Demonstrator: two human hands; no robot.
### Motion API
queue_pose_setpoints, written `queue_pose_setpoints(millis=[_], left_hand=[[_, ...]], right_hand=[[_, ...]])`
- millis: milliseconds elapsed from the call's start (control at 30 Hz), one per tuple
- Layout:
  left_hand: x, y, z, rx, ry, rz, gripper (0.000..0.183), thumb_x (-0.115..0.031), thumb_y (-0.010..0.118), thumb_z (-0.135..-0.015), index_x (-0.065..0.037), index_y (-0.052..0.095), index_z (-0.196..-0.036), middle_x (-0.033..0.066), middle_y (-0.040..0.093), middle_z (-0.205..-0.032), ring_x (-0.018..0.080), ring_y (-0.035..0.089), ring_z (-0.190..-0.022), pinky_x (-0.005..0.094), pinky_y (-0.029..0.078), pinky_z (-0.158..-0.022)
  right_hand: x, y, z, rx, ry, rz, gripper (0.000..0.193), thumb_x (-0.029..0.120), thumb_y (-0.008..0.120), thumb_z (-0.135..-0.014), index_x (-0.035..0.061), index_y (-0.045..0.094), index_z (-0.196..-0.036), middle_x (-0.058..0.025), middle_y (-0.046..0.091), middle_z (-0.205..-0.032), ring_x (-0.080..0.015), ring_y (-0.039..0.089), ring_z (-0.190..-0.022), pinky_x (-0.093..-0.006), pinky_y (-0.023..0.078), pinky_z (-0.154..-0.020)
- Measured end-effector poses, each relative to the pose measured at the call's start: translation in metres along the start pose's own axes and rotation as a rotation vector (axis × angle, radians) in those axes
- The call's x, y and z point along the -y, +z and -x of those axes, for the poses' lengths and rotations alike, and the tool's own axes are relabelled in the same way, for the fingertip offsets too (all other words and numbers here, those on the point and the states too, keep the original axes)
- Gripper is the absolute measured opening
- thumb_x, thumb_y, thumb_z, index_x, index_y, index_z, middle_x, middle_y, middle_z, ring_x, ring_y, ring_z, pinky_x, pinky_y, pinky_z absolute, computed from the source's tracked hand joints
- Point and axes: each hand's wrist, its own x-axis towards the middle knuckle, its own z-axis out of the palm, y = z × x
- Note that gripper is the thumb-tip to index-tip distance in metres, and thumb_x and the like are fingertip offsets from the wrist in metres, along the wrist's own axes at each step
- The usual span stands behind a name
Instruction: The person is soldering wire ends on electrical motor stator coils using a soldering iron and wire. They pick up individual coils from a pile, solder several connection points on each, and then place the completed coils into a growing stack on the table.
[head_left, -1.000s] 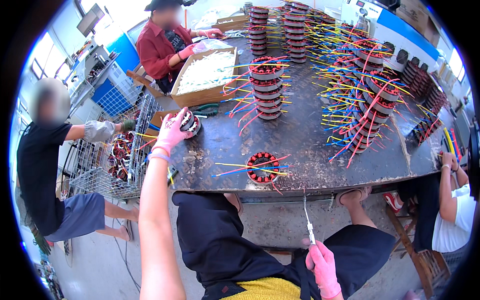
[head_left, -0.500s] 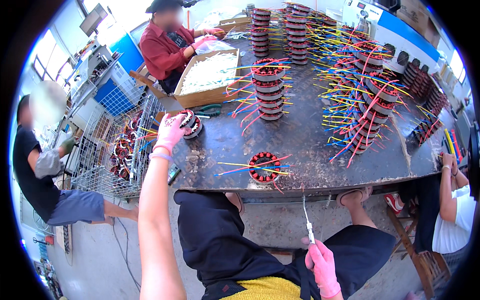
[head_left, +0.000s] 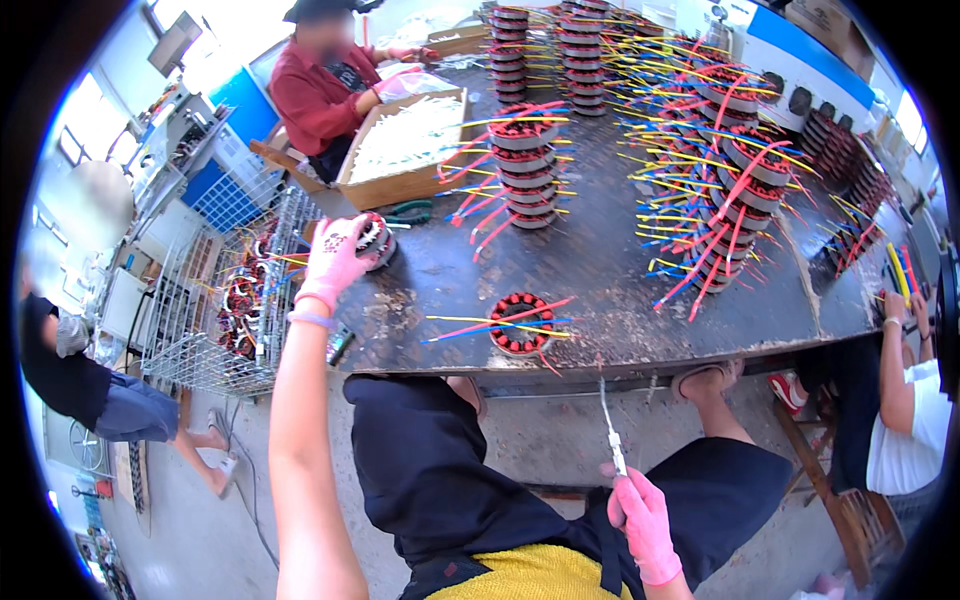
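My left hand point(head_left: 333, 262), in a pink glove, is closed on a ring-shaped motor stator point(head_left: 374, 236) at the table's left edge. That stator appears to rest on another one, though my fingers hide part of it. Low on the right, my right hand point(head_left: 643, 520), also gloved in pink, grips a slim hand tool point(head_left: 615, 452) with a light handle and a thin metal rod. Its tip is near the table's front edge. A single stator point(head_left: 521, 342) with red windings lies flat near the front, its red, blue and yellow wires stretched across it.
Stator stacks point(head_left: 526, 175) point(head_left: 745, 205) with long wires fill the table's back and right. Beyond my left hand are green-handled pliers point(head_left: 408, 213) and a carton point(head_left: 400, 180) of white pieces. A wire basket point(head_left: 215, 355) holds stators at left. Other people are around the table.
The whole view has shifted slightly. My left hand stays on the stator, which now covers more of the one beneath. At far left a person has moved. My right hand keeps its tool.
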Motion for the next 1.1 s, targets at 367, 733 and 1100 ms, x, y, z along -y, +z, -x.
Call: queue_pose_setpoints(millis=[367, 733, 1100], left_hand=[[-0.183, 0.004, 0.059, 0.178, 0.437, 0.464, 0.101, -0.041, 0.088, -0.059, -0.010, 0.044, -0.144, 0.0210, 0.039, -0.149, 0.0468, 0.034, -0.137, 0.0500, 0.029, -0.116], [-0.184, 0.026, 0.053, 0.162, 0.465, 0.528, 0.099, -0.033, 0.088, -0.060, -0.008, 0.043, -0.145, 0.0167, 0.048, -0.139, 0.0391, 0.042, -0.133, 0.0475, 0.029, -0.116], [-0.184, 0.020, 0.055, 0.162, 0.439, 0.522, 0.098, -0.030, 0.088, -0.059, -0.010, 0.044, -0.144, 0.0158, 0.050, -0.138, 0.0408, 0.042, -0.131, 0.0476, 0.032, -0.114]], right_hand=[[-0.014, 0.002, -0.012, 0.072, 0.069, 0.099, 0.034, 0.024, 0.051, -0.103, -0.0004, 0.059, -0.125, 0.0058, 0.046, -0.064, -0.0042, 0.038, -0.057, -0.0211, 0.028, -0.054], [-0.022, 0.010, -0.015, 0.105, 0.114, 0.046, 0.033, 0.023, 0.049, -0.103, -0.0009, 0.060, -0.124, 0.0046, 0.046, -0.065, -0.0045, 0.041, -0.057, -0.0227, 0.034, -0.053], [-0.015, 0.012, -0.016, 0.109, 0.099, 0.114, 0.034, 0.024, 0.048, -0.103, 0.0001, 0.060, -0.124, 0.0034, 0.047, -0.065, -0.0054, 0.043, -0.058, -0.0234, 0.036, -0.055]])
